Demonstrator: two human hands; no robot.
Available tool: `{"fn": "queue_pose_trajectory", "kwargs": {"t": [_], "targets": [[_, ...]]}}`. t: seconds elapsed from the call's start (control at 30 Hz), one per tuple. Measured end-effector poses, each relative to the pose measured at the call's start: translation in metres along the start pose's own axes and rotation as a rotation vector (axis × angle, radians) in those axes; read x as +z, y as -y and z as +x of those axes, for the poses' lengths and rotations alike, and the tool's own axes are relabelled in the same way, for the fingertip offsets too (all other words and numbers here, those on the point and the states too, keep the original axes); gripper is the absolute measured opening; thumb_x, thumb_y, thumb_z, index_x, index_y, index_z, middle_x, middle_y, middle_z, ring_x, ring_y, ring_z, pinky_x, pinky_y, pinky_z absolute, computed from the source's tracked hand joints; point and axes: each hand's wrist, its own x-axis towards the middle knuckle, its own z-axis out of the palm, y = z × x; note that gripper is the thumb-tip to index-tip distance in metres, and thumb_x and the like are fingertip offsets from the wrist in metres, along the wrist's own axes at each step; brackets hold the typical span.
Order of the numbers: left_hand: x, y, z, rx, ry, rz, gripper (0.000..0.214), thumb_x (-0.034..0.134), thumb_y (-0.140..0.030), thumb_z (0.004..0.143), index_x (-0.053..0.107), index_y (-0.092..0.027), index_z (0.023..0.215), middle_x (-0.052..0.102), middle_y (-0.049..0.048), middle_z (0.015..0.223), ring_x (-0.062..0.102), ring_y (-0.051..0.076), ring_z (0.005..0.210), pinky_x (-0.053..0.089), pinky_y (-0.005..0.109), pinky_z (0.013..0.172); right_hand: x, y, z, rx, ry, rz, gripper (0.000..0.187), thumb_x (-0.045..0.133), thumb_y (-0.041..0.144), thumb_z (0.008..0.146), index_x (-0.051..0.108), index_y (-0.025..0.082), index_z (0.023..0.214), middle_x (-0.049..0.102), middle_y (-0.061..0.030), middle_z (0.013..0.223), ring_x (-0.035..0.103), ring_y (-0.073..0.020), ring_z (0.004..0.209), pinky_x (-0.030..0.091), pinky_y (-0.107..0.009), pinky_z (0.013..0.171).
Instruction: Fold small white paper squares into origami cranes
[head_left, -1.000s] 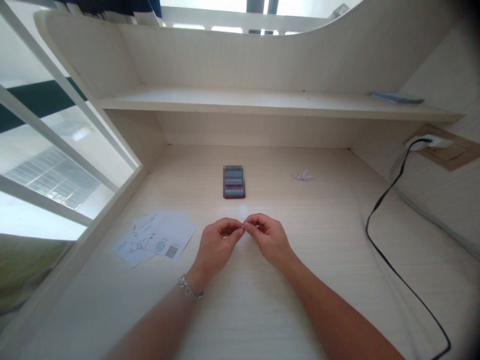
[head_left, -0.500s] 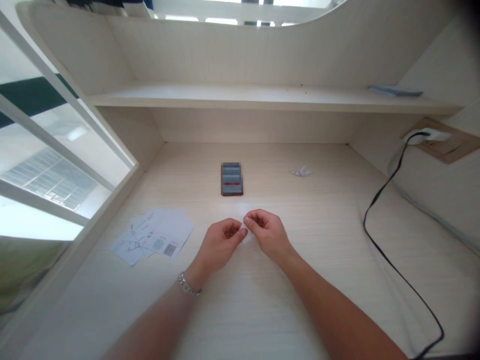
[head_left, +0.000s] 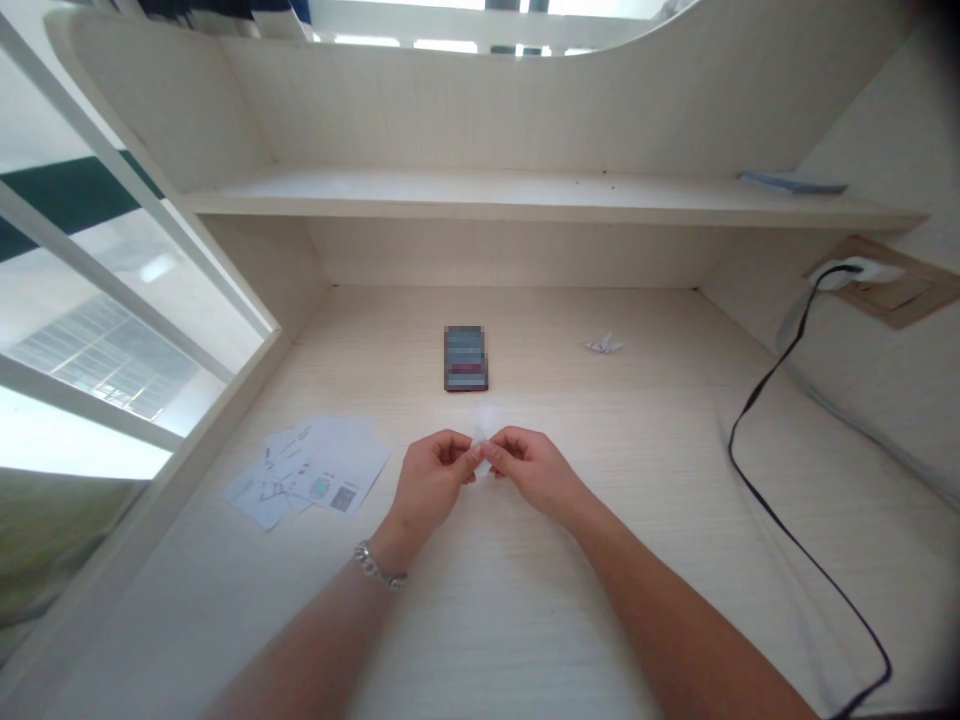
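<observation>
Between my two hands is a small piece of white paper [head_left: 481, 462], mostly covered by the fingers, so its folds cannot be made out. My left hand [head_left: 436, 475], with a silver chain bracelet on the wrist, pinches it from the left. From the right, my right hand [head_left: 531, 468] grips it between thumb and forefinger. The thumbs almost meet over the paper. Just beyond the hands a phone [head_left: 466, 358] lies flat, its screen pixelated. Farther right sits a small folded paper figure [head_left: 604, 344].
Several loose white sheets [head_left: 330, 470] with print overlap at the left. A black cable [head_left: 772, 520] runs from a wall socket [head_left: 889, 280] down the right side. Above the desk's back is a shelf [head_left: 480, 187] with a flat bluish item [head_left: 793, 183].
Both hands have drawn closer together on the paper. My left hand has risen slightly, my right hand has dropped slightly. The phone and sheets have stayed in place.
</observation>
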Motion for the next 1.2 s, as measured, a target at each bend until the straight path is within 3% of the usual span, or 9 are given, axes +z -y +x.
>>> {"fn": "queue_pose_trajectory", "kwargs": {"t": [0.23, 0.37, 0.47, 0.77, 0.87, 1.0, 1.2], "targets": [[0.001, 0.001, 0.004, -0.027, -0.001, -0.189, 0.023, 0.064, -0.035, 0.069, 0.064, -0.013, 0.073, 0.062, 0.0025, 0.07, 0.055, 0.012, 0.061, 0.046, 0.022, 0.057, 0.0, 0.01, -0.006, -0.07, -0.046, -0.261, 0.023, 0.048, 0.031, 0.084, 0.053, 0.017, 0.065, 0.055, 0.0016, 0.059, 0.048, -0.0107, 0.056, 0.035, -0.022, 0.054], [0.0, 0.003, 0.005, 0.03, -0.077, -0.125, 0.02, 0.065, -0.033, 0.068, 0.064, -0.013, 0.072, 0.062, 0.0009, 0.065, 0.052, 0.011, 0.059, 0.042, 0.021, 0.055, 0.005, 0.004, -0.004, 0.003, -0.018, -0.119, 0.028, 0.046, 0.037, 0.084, 0.053, 0.017, 0.067, 0.056, 0.0007, 0.06, 0.049, -0.0107, 0.054, 0.037, -0.022, 0.053], [-0.001, 0.005, 0.005, 0.029, -0.106, -0.118, 0.02, 0.065, -0.033, 0.069, 0.063, -0.014, 0.072, 0.061, 0.0003, 0.065, 0.052, 0.011, 0.059, 0.042, 0.021, 0.056, 0.007, -0.001, -0.003, 0.058, 0.084, -0.011, 0.027, 0.05, 0.04, 0.081, 0.054, 0.017, 0.069, 0.056, 0.0001, 0.061, 0.05, -0.0109, 0.054, 0.038, -0.022, 0.052], [0.0, 0.006, 0.005, 0.037, -0.115, -0.212, 0.019, 0.066, -0.032, 0.07, 0.061, -0.013, 0.07, 0.055, -0.003, 0.058, 0.045, 0.007, 0.053, 0.036, 0.019, 0.05, 0.009, -0.002, -0.005, 0.077, 0.112, -0.037, 0.025, 0.054, 0.037, 0.078, 0.053, 0.017, 0.063, 0.057, 0.0002, 0.057, 0.05, -0.0104, 0.051, 0.036, -0.021, 0.048], [0.0, 0.007, 0.005, 0.032, -0.107, -0.255, 0.019, 0.066, -0.032, 0.069, 0.061, -0.014, 0.069, 0.056, -0.003, 0.058, 0.046, 0.008, 0.052, 0.036, 0.02, 0.05, 0.011, -0.003, -0.005, 0.08, 0.155, -0.004, 0.025, 0.056, 0.036, 0.077, 0.052, 0.017, 0.063, 0.058, -0.0008, 0.059, 0.053, -0.0113, 0.054, 0.039, -0.022, 0.05], [0.001, 0.008, 0.006, 0.012, -0.119, -0.255, 0.02, 0.066, -0.034, 0.068, 0.062, -0.014, 0.071, 0.059, -0.0014, 0.059, 0.05, 0.009, 0.053, 0.039, 0.021, 0.052, 0.01, -0.005, -0.005, 0.06, 0.12, -0.022, 0.025, 0.057, 0.034, 0.076, 0.051, 0.017, 0.06, 0.057, -0.0001, 0.058, 0.052, -0.0111, 0.052, 0.038, -0.023, 0.05], [-0.002, 0.005, 0.007, -0.029, 0.087, -0.304, 0.016, 0.07, -0.025, 0.063, 0.064, -0.013, 0.072, 0.063, 0.0018, 0.063, 0.057, 0.013, 0.058, 0.045, 0.025, 0.057, 0.008, -0.009, -0.003, 0.09, 0.125, -0.053, 0.022, 0.058, 0.034, 0.075, 0.054, 0.016, 0.062, 0.055, 0.001, 0.056, 0.05, -0.0104, 0.051, 0.037, -0.022, 0.049]]}}
